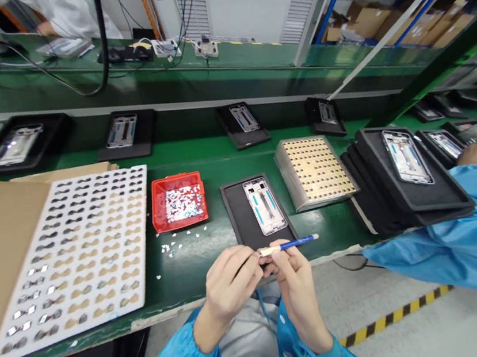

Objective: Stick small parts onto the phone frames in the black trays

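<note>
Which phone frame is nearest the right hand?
The phone frame in the black tray between the red bin and gold-topped block: it lies just beyond the right hand; others are farther back or farther right.

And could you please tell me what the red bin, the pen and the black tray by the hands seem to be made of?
Red bin: probably moulded plastic, fairly smooth, judging by its even, saturated colour.
Pen: likely smooth plastic, from its evenly coloured blue barrel.
Black tray: matte, perhaps foam or plastic; its dull, uniform surface leaves that open.
</note>
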`<action>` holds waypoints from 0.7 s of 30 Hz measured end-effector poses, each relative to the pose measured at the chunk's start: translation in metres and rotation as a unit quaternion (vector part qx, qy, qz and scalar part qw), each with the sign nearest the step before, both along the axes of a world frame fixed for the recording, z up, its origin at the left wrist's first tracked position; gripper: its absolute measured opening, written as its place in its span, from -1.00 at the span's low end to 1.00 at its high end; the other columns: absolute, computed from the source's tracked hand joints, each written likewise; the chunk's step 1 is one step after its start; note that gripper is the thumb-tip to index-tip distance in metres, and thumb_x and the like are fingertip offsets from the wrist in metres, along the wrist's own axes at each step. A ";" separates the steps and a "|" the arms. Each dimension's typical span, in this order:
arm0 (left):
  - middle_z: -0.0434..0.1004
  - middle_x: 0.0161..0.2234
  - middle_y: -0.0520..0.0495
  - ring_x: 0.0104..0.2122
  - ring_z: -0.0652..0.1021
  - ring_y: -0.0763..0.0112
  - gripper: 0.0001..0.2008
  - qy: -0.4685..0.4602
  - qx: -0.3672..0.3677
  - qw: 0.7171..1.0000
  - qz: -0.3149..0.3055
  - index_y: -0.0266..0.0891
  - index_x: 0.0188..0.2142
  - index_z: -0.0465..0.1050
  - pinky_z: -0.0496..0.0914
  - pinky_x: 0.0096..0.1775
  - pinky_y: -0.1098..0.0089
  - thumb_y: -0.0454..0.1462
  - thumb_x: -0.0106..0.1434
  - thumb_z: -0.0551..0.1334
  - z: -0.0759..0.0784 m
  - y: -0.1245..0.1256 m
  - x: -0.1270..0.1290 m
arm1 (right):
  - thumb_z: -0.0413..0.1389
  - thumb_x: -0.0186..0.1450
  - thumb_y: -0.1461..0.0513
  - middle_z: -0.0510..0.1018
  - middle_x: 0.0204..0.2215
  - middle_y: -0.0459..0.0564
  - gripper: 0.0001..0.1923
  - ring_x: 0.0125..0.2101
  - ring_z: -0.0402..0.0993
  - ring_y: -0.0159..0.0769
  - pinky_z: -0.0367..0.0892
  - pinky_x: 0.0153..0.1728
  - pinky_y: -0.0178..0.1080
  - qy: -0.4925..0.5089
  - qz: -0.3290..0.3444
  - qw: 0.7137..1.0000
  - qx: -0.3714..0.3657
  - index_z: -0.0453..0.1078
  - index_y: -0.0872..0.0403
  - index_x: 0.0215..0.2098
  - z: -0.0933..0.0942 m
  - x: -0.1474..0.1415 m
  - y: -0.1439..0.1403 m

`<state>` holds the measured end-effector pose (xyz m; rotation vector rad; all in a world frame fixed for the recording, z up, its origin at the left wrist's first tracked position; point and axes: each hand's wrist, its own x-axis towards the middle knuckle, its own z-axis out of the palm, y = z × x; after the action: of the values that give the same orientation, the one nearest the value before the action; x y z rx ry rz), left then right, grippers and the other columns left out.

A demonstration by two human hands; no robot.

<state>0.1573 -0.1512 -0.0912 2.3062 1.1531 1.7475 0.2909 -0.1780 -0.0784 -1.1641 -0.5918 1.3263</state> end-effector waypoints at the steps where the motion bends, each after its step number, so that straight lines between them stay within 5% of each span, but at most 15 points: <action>1: 0.67 -0.36 -0.04 -0.35 0.66 0.38 -0.78 -0.013 -0.022 1.000 -0.006 -0.20 -0.19 0.51 0.59 -0.21 0.40 -0.55 0.38 0.26 0.005 0.000 -0.003 | 0.58 0.15 -0.08 0.77 -0.38 -0.01 -0.54 -0.44 0.71 -0.26 0.57 -0.48 -0.37 0.042 0.015 0.999 -0.022 0.63 0.02 -0.21 0.000 0.001 0.003; 5: 0.64 -0.35 0.02 -0.37 0.64 0.44 -0.80 -0.033 -0.108 0.994 0.004 -0.17 -0.24 0.49 0.53 -0.22 0.45 -0.50 0.41 0.24 0.027 0.003 -0.029 | 0.66 0.00 -0.05 0.78 -0.38 0.00 -0.50 -0.44 0.71 -0.31 0.50 -0.53 -0.45 0.122 0.056 0.989 -0.067 0.64 0.03 -0.30 0.006 0.005 0.013; 8: 0.67 -0.28 -0.04 -0.28 0.66 0.32 -0.83 0.068 -0.129 0.986 0.082 -0.17 -0.22 0.54 0.54 -0.15 0.35 -0.41 0.47 0.22 0.034 0.025 -0.065 | 0.65 0.02 -0.05 0.78 -0.38 0.00 -0.51 -0.44 0.71 -0.31 0.53 -0.49 -0.43 0.075 0.050 0.995 -0.038 0.64 0.02 -0.28 0.013 0.012 0.017; 11: 0.69 -0.11 -0.23 -0.13 0.66 0.08 -0.73 0.229 -0.157 0.950 0.145 -0.23 -0.06 0.62 0.55 -0.03 0.14 -0.37 0.49 0.11 0.031 0.066 -0.105 | 0.63 0.04 -0.09 0.79 -0.37 0.03 -0.48 -0.45 0.70 -0.27 0.57 -0.46 -0.37 -0.007 0.026 1.000 -0.004 0.63 0.02 -0.26 0.018 0.024 0.020; 15: 0.68 -0.12 -0.35 -0.06 0.64 -0.06 -0.68 0.372 -0.259 0.884 0.113 -0.28 -0.18 0.65 0.51 0.04 0.04 -0.39 0.44 0.08 0.031 0.123 -0.143 | 0.59 0.09 -0.12 0.79 -0.34 0.06 -0.48 -0.45 0.69 -0.23 0.61 -0.43 -0.29 -0.087 0.009 0.996 0.007 0.61 0.03 -0.23 0.011 0.044 0.020; 18: 0.69 -0.25 -0.26 -0.10 0.64 -0.02 -0.77 0.340 -0.346 0.871 0.077 -0.21 -0.36 0.63 0.50 0.04 0.12 -0.26 0.41 0.26 0.040 0.157 -0.157 | 0.55 0.14 -0.12 0.79 -0.31 0.09 -0.48 -0.43 0.70 -0.18 0.64 -0.38 -0.24 -0.131 0.012 0.991 -0.001 0.61 0.04 -0.18 -0.001 0.057 0.018; 21: 0.74 -0.17 -0.16 -0.03 0.66 0.05 -0.82 0.276 -0.378 0.877 0.109 -0.15 -0.32 0.68 0.49 0.08 0.22 -0.18 0.39 0.34 0.046 0.192 -0.170 | 0.55 0.14 -0.14 0.78 -0.33 0.11 -0.47 -0.41 0.71 -0.12 0.66 -0.37 -0.19 -0.154 0.010 0.988 -0.004 0.62 0.05 -0.17 -0.010 0.063 0.017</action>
<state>-0.0132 0.0412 -0.0455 2.2058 1.8073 0.4330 0.3539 -0.1608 -0.0885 -1.3856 -0.8228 1.1738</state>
